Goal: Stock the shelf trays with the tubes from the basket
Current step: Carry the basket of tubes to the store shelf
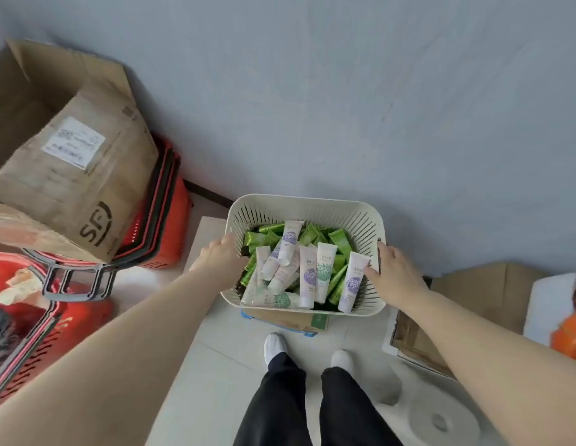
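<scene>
Plainly left hand [222,256] and right hand [394,275] grip the basket [306,199] rim; tubes [324,268] hide its floor.

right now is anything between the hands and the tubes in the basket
Nothing visible. The left hand and right hand hold the basket by its sides, and the tubes lie uncovered in its open top.
</scene>
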### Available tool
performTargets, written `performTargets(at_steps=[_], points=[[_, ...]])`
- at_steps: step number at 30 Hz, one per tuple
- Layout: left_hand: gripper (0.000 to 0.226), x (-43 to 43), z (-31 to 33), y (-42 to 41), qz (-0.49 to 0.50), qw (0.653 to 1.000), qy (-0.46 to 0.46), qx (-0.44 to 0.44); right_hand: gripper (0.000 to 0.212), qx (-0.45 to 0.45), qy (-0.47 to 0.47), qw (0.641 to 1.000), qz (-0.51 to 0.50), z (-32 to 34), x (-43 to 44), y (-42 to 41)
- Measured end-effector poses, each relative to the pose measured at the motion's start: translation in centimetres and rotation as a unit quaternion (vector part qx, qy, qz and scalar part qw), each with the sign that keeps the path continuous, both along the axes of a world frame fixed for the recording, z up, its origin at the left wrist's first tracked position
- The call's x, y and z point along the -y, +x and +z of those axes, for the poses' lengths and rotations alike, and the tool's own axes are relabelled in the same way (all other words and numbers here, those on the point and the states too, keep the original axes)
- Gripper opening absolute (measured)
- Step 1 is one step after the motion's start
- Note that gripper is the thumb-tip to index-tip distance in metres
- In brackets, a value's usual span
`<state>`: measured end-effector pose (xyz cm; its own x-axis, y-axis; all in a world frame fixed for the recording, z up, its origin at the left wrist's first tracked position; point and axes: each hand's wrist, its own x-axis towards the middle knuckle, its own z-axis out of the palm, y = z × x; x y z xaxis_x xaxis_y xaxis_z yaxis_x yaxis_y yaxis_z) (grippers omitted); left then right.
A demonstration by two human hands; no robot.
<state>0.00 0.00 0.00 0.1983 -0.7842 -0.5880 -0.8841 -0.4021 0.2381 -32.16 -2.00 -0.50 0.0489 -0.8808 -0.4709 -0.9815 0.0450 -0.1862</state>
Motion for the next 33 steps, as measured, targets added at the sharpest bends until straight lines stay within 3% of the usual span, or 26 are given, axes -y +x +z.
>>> performTargets(at_steps=[6, 13, 18, 23, 33], points=[[0.057, 1.8, -3.6, 0.3, 0.1, 0.994, 0.034, -0.026, 0.068, 0.074, 0.005, 0.992, -0.106, -2.5, 1.6, 1.1], [0.061, 2.8, -7.1, 1.3, 0.238, 0.963, -0.055, -0.113, 0.088, 0.15, -0.009, 0.965, -0.217, -5.6, 4.0, 1.6], [0.069, 3.3, -8.6, 1.2, 0.31, 0.934, -0.066, -0.166, 0.088, 0.221, 0.025, 0.933, -0.283, -7.2, 3.9, 0.5], [0.057, 3.7, -8.8, 1.2, 0.354, 0.911, -0.09, -0.19, 0.078, 0.247, 0.039, 0.926, -0.284, -7.4, 3.9, -0.7], [0.064, -3.5, -4.9, 1.7, 0.417, 0.881, -0.087, -0.206, 0.081, 0.234, 0.049, 0.956, -0.172, -5.0, 1.7, 0.5]])
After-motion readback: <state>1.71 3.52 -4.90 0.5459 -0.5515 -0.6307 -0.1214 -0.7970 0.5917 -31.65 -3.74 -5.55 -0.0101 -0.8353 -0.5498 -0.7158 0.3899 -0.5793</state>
